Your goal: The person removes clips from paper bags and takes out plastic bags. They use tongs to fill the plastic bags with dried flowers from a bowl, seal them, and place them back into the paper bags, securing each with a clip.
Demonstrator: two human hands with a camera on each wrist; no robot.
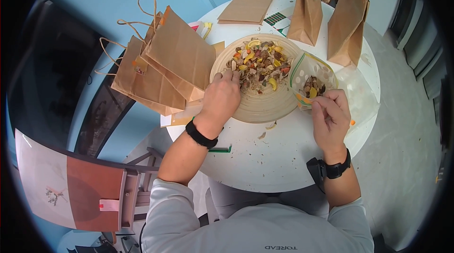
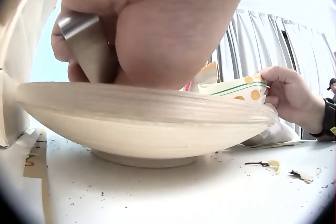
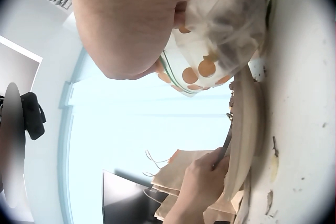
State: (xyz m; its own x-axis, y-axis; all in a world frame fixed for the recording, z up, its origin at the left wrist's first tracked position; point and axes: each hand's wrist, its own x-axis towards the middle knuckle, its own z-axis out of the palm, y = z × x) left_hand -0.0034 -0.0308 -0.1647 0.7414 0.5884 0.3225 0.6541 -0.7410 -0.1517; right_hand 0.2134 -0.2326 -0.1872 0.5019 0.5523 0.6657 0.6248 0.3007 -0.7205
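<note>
A round wooden bowl (image 1: 255, 106) holds a dried mix (image 1: 260, 61) of brown flakes with yellow and orange pieces. At its left side, the left hand (image 1: 223, 96) grips a metal tool (image 2: 86, 43), whose lower end is hidden behind the rim in the left wrist view. The right hand (image 1: 332, 118) pinches the edge of a clear dotted zip bag (image 1: 302, 80), which stands open against the bowl's right rim with some mix inside. In the right wrist view, the bag (image 3: 205, 69) hangs beside the bowl (image 3: 244, 129).
Paper bags (image 1: 179, 54) lean together at the left. Two upright paper bags (image 1: 305, 16) stand at the back right, and a flat one (image 1: 247, 8) lies at the back. A green clip (image 1: 220, 150) and scattered crumbs lie on the white table (image 1: 265, 172) near the front.
</note>
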